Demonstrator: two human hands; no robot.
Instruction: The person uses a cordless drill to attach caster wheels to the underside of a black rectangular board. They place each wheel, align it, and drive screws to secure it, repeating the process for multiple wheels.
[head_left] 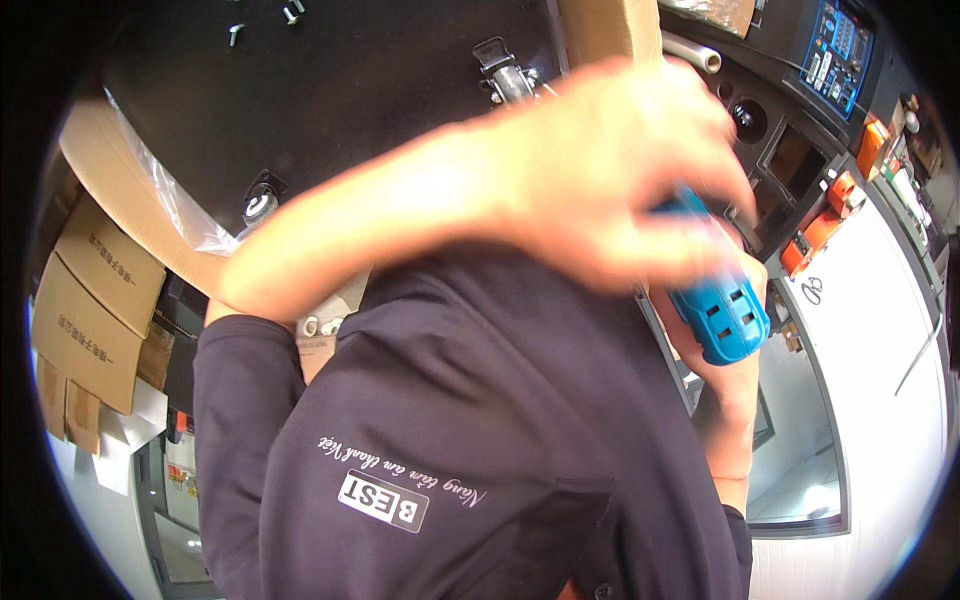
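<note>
Dark sleeved shirt (470,430) fills the lower centre, nearest the lens. Above it, the left hand (610,175), motion-blurred, crosses from a bare forearm; its fingers curl over the top of the blue power tool (722,312), though whether they grip it cannot be told. Right hand (735,370), just below the tool, wraps closed around its grip. Tool body: bright blue plastic with slotted vents, its front end hidden behind the left hand. Left of the tool lies a black panel (330,90) edged by cardboard (100,300); right of the tool, a white cabinet (880,330) crowds close
</note>
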